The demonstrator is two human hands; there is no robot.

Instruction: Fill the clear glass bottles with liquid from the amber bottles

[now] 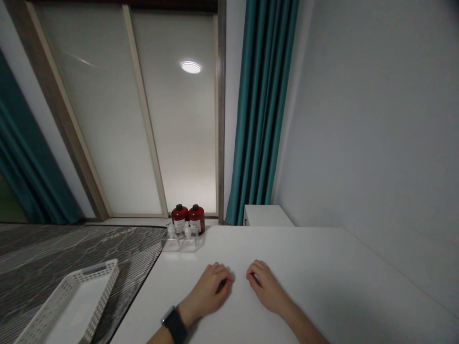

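Observation:
My left hand (214,288) rests on the white table (304,272), a dark watch (174,325) on its wrist. Its fingers are loosely curled toward the thumb, and nothing shows in them. To its right, with a gap between them, lies my right hand (266,287). This hand is also loosely closed, thumb and fingers forming a small loop with nothing visible inside. Beyond my left hand, at the far left corner of the table, stands a clear plastic tray (179,245). Small white pump tops (187,231) show in or behind it. Two red bottles (196,220) with black caps and white labels stand behind.
A white perforated basket (103,298) lies left of the table on a grey patterned surface (143,246). Past the table's far edge are a white cabinet (267,215), a teal curtain (261,119) and frosted sliding doors (179,129). A grey wall (376,119) borders the right side.

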